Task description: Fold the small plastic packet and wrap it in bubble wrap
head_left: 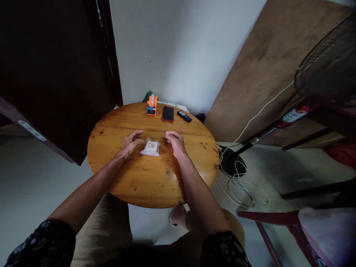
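On the round wooden table (144,185) lies a small whitish packet in clear plastic wrapping (151,147), with a pinkish mark on its top. Just left of it is my left hand (130,143), fingers apart and curved toward the packet, holding nothing; its thumb comes close to the wrapping. To the right, a short gap from the packet, my right hand (175,141) rests with bent fingers and nothing visible in it. Both forearms reach over the near edge of the table.
At the table's far side stand an orange tape dispenser (151,105), a dark phone with a red edge (168,114) and a small black handset (184,116). A white wall rises behind. On the right are a standing fan (328,63), coiled pale cable (247,189) and a red chair (269,216).
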A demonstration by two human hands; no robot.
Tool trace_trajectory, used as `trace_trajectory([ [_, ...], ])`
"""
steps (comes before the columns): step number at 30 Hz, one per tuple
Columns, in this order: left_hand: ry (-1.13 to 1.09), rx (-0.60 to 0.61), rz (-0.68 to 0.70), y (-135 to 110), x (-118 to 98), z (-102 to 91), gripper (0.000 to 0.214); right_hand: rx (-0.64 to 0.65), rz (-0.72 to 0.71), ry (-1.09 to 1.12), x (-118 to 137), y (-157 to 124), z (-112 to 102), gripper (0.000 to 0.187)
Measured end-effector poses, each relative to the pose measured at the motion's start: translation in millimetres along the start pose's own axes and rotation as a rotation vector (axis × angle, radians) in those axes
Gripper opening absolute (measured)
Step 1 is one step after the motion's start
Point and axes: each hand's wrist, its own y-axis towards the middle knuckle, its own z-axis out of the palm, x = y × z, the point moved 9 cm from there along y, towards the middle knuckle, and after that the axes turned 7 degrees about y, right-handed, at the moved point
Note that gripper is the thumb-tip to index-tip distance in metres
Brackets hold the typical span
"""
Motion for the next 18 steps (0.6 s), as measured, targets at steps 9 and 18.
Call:
trace_trajectory([
  [9, -0.009, -0.062, -0.032, 2.4, 9.1, -5.0, 0.042, -0.016, 0.013, 0.017, -3.6, 1.1, -3.6, 0.019],
  [18, 0.110, -0.089, -0.007, -1.2, 3.3, -7.4, 0.030, -0.012, 0.015, 0.033, -3.2, 0.3, -3.6, 0.016],
])
